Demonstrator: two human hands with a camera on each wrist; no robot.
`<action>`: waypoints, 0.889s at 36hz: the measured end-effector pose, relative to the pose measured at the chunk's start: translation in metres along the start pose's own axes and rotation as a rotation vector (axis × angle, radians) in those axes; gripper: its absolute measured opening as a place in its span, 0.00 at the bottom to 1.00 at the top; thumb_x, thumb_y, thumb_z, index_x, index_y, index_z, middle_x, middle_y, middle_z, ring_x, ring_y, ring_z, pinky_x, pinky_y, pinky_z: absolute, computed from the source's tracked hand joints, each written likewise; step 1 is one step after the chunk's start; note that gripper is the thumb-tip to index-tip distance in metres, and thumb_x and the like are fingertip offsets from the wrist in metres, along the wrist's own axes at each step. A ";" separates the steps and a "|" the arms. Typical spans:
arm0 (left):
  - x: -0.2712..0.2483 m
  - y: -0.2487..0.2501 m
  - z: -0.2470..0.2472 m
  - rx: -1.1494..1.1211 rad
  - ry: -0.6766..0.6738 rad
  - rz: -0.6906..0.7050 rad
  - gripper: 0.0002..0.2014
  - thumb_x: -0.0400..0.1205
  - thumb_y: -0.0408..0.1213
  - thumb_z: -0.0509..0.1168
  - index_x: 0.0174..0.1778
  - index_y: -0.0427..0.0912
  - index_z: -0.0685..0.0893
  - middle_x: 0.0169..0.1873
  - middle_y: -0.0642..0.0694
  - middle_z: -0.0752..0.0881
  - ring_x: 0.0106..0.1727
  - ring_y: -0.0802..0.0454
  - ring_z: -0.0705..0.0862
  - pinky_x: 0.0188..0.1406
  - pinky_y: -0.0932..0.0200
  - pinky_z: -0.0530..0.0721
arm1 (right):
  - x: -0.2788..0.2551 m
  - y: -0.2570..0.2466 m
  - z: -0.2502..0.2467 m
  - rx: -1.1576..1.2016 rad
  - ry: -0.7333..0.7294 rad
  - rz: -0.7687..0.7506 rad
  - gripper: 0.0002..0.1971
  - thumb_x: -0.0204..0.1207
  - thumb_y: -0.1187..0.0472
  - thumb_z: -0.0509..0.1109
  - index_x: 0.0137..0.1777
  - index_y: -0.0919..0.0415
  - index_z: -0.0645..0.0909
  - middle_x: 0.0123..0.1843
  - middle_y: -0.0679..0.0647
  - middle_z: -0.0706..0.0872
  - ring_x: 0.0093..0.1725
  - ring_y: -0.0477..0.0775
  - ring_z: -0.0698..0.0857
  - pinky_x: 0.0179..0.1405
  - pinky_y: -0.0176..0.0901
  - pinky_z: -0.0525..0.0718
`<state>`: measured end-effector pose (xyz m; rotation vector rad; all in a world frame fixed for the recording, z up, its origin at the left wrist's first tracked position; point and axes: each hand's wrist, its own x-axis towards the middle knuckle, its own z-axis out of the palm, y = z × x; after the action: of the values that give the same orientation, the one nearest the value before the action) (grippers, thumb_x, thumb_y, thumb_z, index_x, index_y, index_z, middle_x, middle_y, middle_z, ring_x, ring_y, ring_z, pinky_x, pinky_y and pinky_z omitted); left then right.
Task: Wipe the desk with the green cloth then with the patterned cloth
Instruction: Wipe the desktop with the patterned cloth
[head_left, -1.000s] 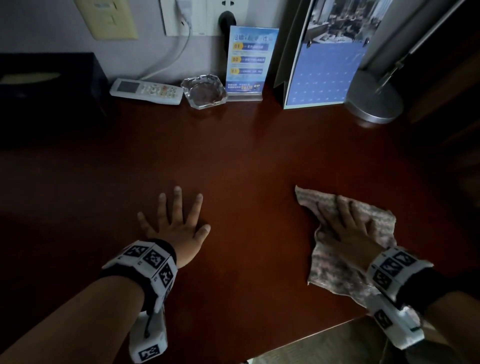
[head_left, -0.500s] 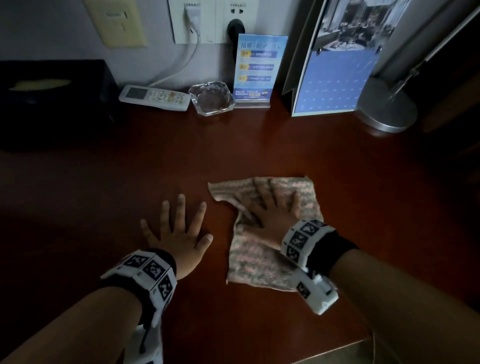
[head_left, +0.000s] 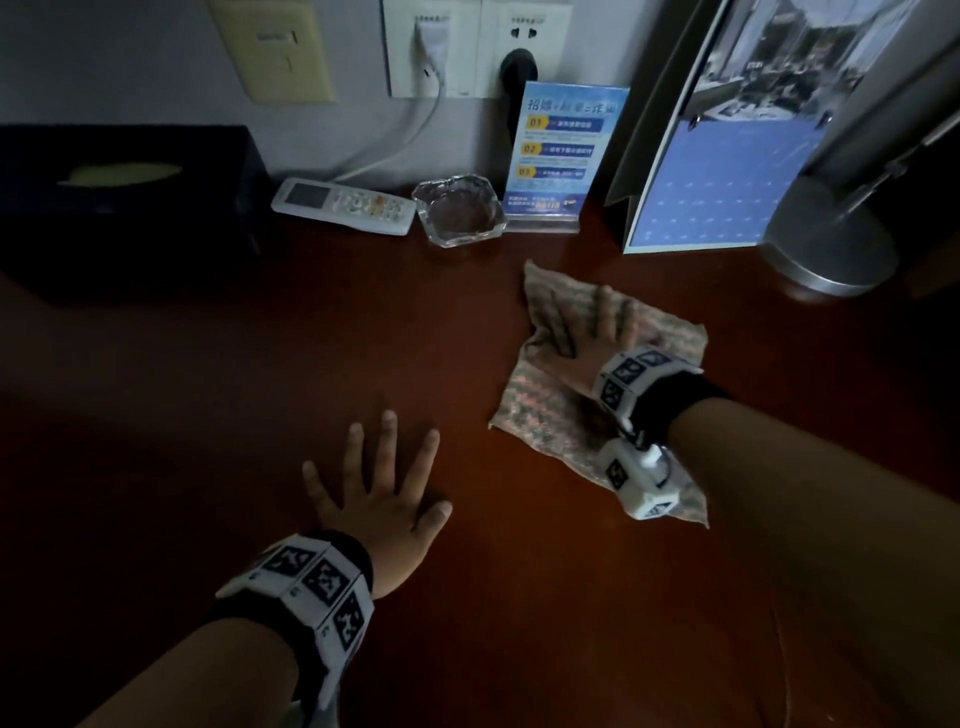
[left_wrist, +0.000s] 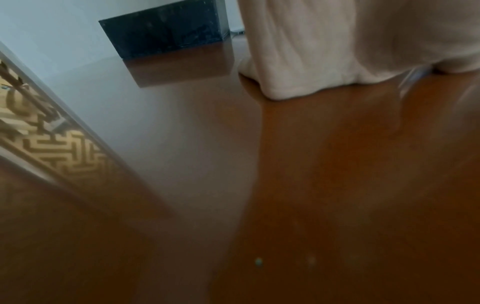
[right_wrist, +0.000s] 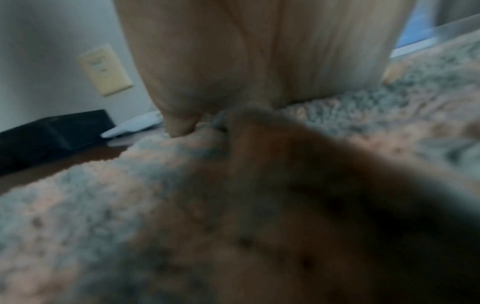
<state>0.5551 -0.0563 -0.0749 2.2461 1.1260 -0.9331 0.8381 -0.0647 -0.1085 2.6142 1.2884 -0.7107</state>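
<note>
Left grip (left_wrist: 350, 45) at top right, pressed flat on the bench (left_wrist: 324, 185). Glossy red-brown top. Black box (left_wrist: 166, 28) at the far edge against a pale wall (left_wrist: 52, 41), mirrored in the surface. Patterned carpet (left_wrist: 52, 148) beyond the left edge. Blurred.

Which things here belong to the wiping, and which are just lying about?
In the job: cloth; right hand pressing flat on it; desk top; left hand resting flat on the wood.
Lying about: remote; glass ashtray; blue sign stand; calendar; lamp base; black tissue box.
</note>
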 end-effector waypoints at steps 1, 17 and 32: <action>0.000 0.000 0.000 -0.004 0.004 0.000 0.31 0.83 0.63 0.37 0.63 0.66 0.15 0.63 0.51 0.10 0.75 0.41 0.19 0.70 0.24 0.32 | -0.002 -0.009 -0.007 0.000 -0.022 -0.014 0.45 0.53 0.11 0.36 0.70 0.20 0.25 0.82 0.41 0.27 0.80 0.62 0.26 0.70 0.81 0.33; 0.001 -0.001 0.000 0.003 -0.014 -0.008 0.32 0.83 0.64 0.37 0.64 0.68 0.15 0.65 0.52 0.10 0.74 0.42 0.17 0.70 0.24 0.31 | 0.059 -0.003 -0.058 -0.132 0.050 -0.072 0.56 0.48 0.10 0.38 0.77 0.29 0.29 0.84 0.56 0.32 0.83 0.62 0.36 0.81 0.60 0.42; 0.000 0.001 -0.001 -0.016 0.006 -0.025 0.32 0.83 0.64 0.39 0.64 0.69 0.17 0.63 0.54 0.10 0.76 0.42 0.20 0.71 0.24 0.34 | -0.061 0.009 0.014 -0.203 -0.138 -0.269 0.53 0.50 0.16 0.45 0.76 0.27 0.30 0.79 0.47 0.20 0.77 0.59 0.20 0.68 0.80 0.26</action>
<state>0.5565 -0.0562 -0.0735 2.2285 1.1627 -0.9243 0.8082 -0.1181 -0.0930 2.2181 1.5945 -0.7395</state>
